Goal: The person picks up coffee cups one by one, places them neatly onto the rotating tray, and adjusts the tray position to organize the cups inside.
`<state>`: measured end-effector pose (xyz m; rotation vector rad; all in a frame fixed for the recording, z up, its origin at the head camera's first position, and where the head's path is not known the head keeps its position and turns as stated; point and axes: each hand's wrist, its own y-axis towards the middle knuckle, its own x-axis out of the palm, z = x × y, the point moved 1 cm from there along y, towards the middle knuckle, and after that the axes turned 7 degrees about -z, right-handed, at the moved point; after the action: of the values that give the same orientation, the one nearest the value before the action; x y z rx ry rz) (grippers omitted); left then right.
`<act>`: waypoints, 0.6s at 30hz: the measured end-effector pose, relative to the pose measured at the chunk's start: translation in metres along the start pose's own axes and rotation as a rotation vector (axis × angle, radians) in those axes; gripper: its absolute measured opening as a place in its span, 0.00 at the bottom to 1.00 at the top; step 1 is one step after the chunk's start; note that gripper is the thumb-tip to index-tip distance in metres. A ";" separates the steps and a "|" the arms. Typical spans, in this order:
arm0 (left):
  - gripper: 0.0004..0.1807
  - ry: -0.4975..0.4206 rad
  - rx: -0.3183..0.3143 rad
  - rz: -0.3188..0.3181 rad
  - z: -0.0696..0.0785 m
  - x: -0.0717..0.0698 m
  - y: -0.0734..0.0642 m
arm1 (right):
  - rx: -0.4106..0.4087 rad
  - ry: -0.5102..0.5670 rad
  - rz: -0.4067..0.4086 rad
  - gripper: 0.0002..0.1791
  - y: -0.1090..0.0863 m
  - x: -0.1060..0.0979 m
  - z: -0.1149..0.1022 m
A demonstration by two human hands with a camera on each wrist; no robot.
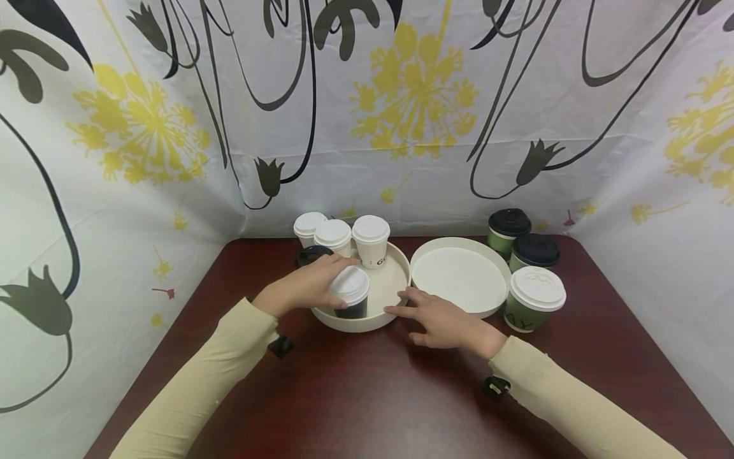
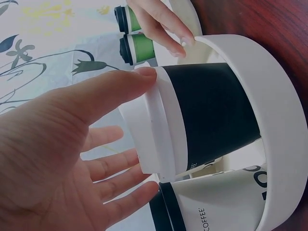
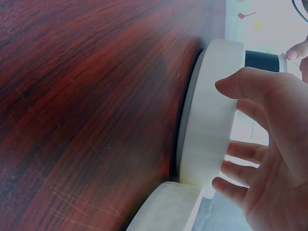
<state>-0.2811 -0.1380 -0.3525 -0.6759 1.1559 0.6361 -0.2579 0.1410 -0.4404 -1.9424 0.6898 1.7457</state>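
My left hand [image 1: 309, 284] spans the white lid of a dark paper coffee cup [image 1: 352, 311], which stands at the front of the left round tray [image 1: 358, 325]. In the left wrist view its thumb lies against the lid's edge, while the other fingers are loosely spread near the lid's far side. With fingers stretched out, my right hand [image 1: 447, 322] reaches the right rim of that same tray. A white cup [image 1: 371, 245] stands towards the back of the tray, beside another white-lidded cup [image 1: 332, 236]. A black-lidded cup [image 1: 313, 255] is partly hidden behind my left hand.
A second round tray [image 1: 459, 274] lies right beside the first. On its right stand two black-lidded green cups [image 1: 501, 242] and a white-lidded green cup [image 1: 524, 312]. One more white-lidded cup [image 1: 309, 224] is at the back left. Patterned cloth [image 1: 321, 146] encloses the dark red table.
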 end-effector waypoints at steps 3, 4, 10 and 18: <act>0.46 0.008 0.003 0.004 0.000 0.000 0.000 | 0.006 0.006 -0.009 0.36 0.000 -0.001 0.000; 0.46 0.009 0.004 0.005 0.000 0.000 0.000 | 0.008 0.009 -0.012 0.36 0.000 -0.001 0.000; 0.46 0.020 0.011 0.017 0.002 -0.001 -0.001 | 0.012 0.006 -0.016 0.36 0.000 -0.001 0.000; 0.45 0.094 0.072 0.111 0.017 -0.003 -0.006 | 0.010 0.006 -0.015 0.36 0.000 -0.001 0.000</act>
<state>-0.2678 -0.1296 -0.3440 -0.5884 1.3042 0.6587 -0.2577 0.1412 -0.4389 -1.9422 0.6832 1.7248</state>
